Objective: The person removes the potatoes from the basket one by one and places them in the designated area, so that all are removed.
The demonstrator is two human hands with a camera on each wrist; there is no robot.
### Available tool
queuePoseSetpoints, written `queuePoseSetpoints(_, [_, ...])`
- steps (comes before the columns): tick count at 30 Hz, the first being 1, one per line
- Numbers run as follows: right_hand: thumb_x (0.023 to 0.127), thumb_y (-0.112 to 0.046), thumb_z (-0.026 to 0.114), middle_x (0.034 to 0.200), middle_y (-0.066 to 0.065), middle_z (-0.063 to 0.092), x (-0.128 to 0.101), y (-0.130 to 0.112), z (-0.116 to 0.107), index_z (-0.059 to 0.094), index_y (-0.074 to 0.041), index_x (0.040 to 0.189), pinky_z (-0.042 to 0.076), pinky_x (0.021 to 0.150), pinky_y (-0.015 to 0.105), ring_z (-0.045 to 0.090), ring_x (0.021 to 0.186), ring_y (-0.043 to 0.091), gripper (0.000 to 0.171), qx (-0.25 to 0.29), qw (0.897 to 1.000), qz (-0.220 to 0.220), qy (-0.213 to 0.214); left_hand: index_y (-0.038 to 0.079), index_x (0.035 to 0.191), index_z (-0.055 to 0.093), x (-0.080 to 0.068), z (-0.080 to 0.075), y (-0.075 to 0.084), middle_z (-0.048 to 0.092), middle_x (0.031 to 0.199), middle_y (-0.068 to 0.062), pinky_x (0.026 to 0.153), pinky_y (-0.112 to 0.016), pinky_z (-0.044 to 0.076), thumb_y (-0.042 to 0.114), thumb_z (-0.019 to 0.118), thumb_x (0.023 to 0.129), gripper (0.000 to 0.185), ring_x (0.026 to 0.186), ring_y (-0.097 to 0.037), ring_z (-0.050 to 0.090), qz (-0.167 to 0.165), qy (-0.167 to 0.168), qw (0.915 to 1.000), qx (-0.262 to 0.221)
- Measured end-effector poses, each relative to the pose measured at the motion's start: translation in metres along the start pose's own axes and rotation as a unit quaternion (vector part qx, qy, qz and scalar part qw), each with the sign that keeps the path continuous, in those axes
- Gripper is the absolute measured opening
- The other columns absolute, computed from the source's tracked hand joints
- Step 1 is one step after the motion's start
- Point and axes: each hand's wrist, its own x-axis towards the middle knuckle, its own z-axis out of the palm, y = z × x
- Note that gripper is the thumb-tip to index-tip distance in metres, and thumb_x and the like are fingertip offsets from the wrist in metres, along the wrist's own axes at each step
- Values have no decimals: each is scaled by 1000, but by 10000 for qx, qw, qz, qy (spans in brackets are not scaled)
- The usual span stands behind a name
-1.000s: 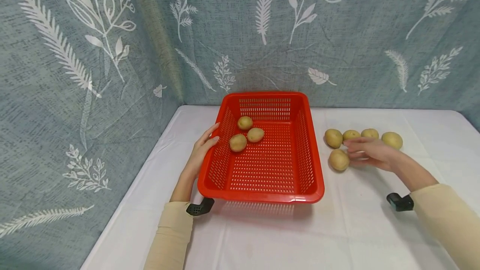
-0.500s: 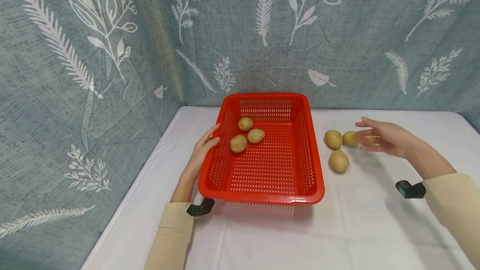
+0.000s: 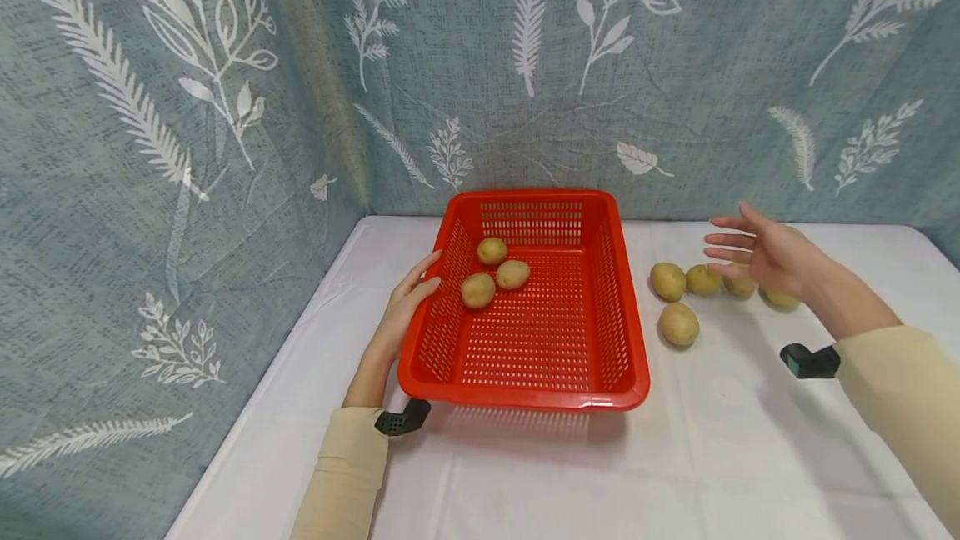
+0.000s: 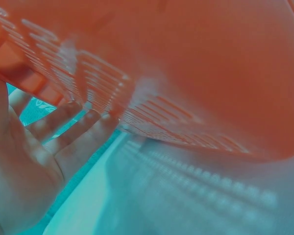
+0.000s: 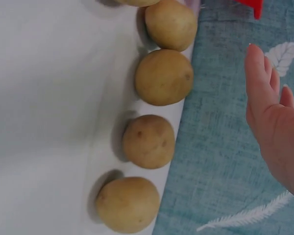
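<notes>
On the white table (image 3: 570, 482): slotted red basket (image 3: 525, 397); smooth, rounded potatoes (image 3: 477, 291), three inside, five outside.
Left hand (image 3: 399, 307): straight fingers against basket's side. Right hand (image 3: 776, 257): fingers extended, apart from potatoes.

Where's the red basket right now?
In the head view, the basket is at the centre, between the left hand at its left side and the loose potatoes on the right.

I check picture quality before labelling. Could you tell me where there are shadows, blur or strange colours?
Head view: mostly sharp, a soft shadow on the white cloth below the right hand; left wrist view: strong blue-green tint, the red basket hazy and orange-looking; right wrist view: slight softness, potatoes casting soft shadows.
</notes>
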Motion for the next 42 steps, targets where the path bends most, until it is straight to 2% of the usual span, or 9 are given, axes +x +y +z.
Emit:
queuePoseSetpoints(3, [92, -55, 43, 112, 2, 54, 4, -3, 5, 33, -15, 135, 43, 97, 39, 62, 94, 16, 59, -113, 9999, -73, 61, 15, 150, 31, 0, 0, 0, 41, 133, -20, 81, -29, 51, 16, 43, 102, 50, 107, -25, 52, 12, -6, 10000, 9])
queuePoseSetpoints(5, [92, -56, 42, 119, 5, 47, 6, -5, 9, 28, -15, 142, 43, 97, 39, 60, 94, 17, 66, -88, 9999, -90, 83, 15, 150, 32, 0, 0, 0, 41, 133, -20, 80, -29, 51, 16, 43, 102, 50, 107, -25, 53, 7, -3, 10000, 0])
queuePoseSetpoints(8, [92, -57, 40, 125, 6, 37, 10, -8, 16, 12, -15, 152, 43, 97, 38, 58, 97, 16, 78, -99, 9998, -121, 104, 16, 150, 32, 0, -1, 0, 42, 134, -20, 80, -29, 51, 15, 43, 101, 50, 107, -26, 53, -1, 6, 10000, -17])
queuePoseSetpoints(11, [92, -58, 38, 129, 6, 34, 14, -11, 24, 1, -14, 154, 42, 97, 37, 53, 102, 17, 84, -5, 9998, -161, 82, 16, 150, 32, 0, -1, 0, 41, 134, -20, 80, -29, 51, 15, 43, 101, 50, 107, -26, 53, -7, 7, 10000, -34])
queuePoseSetpoints(14, [93, -58, 37, 139, 9, 27, 17, -14, 31, -1, -15, 154, 41, 99, 38, 43, 116, 22, 84, 68, 9998, -205, 48, 15, 150, 32, 0, 0, -1, 41, 134, -20, 80, -30, 51, 16, 43, 101, 50, 108, -26, 53, -9, 2, 10000, -33])
queuePoseSetpoints(18, [94, -58, 36, 154, 12, 8, 21, -17, 42, 0, -15, 154, 39, 101, 38, 20, 136, 29, 82, 107, 9996, -250, -7, 15, 150, 32, 0, 0, 0, 42, 133, -21, 81, -30, 51, 16, 43, 101, 50, 108, -27, 53, -4, -20, 10000, -32])
queuePoseSetpoints(22, [94, -58, 34, 158, 11, -4, 24, -19, 51, 0, -17, 154, 37, 102, 38, 8, 141, 29, 81, 62, 9995, -274, -110, 16, 150, 32, 0, 0, -1, 42, 133, -21, 81, -30, 51, 16, 43, 101, 50, 108, -28, 53, 4, -37, 10000, -33])
queuePoseSetpoints(34, [97, -56, 29, 158, 13, -2, 31, -22, 74, 2, -15, 154, 33, 105, 41, 8, 142, 31, 75, 5, 9991, -393, -170, 16, 150, 32, -1, -1, 0, 42, 133, -21, 81, -31, 51, 16, 43, 102, 50, 108, -27, 53, 19, -48, 10000, -17])
queuePoseSetpoints(42, [98, -55, 28, 158, 15, 2, 38, -22, 88, 5, -12, 154, 29, 107, 42, 15, 141, 31, 74, -143, 9987, -478, -121, 17, 150, 31, -2, 0, 1, 41, 132, -22, 81, -32, 51, 15, 42, 102, 49, 109, -29, 52, -38, -54, 9999, -77])
